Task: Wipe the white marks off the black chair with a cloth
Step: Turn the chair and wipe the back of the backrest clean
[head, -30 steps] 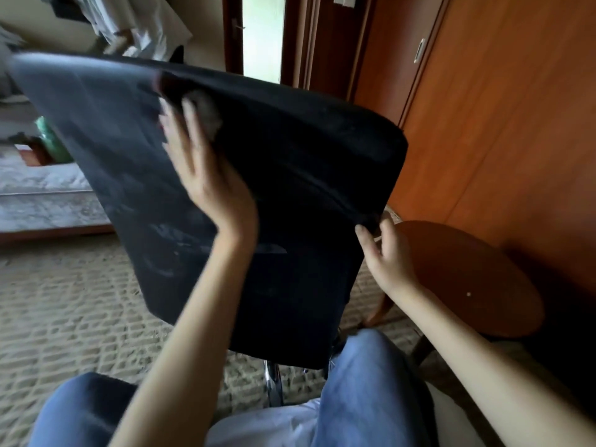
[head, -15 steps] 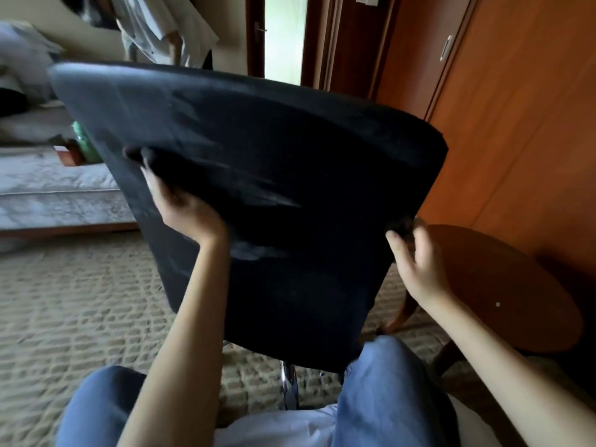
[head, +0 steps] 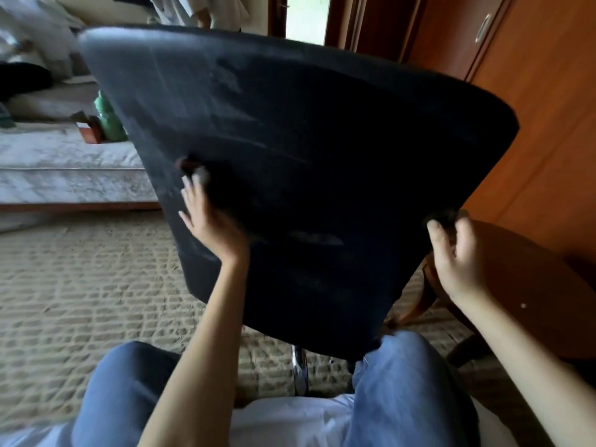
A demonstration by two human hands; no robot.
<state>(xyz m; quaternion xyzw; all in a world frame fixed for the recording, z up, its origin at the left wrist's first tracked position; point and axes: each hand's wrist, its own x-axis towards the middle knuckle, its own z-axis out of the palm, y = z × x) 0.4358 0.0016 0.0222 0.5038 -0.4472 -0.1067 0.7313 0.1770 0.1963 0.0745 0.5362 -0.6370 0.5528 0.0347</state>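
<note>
Squarely ahead, the black chair [head: 322, 156] leans tilted over the carpet [head: 80, 285], its broad back facing the person, with pale smears [head: 317, 237] across it. The left hand [head: 211, 222] presses a dark cloth [head: 206, 177] against the back near its left edge, fingers stretched out. The right hand [head: 453, 253] grips the back's right edge, thumb in front, fingers curled behind.

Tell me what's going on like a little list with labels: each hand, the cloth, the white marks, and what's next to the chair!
left hand: presses the cloth against the black chair
right hand: grips the chair's right edge
cloth: under the left fingertips, mostly hidden
white marks: faint smudges across the chair back
beside the chair: round wooden table, on the right
</note>
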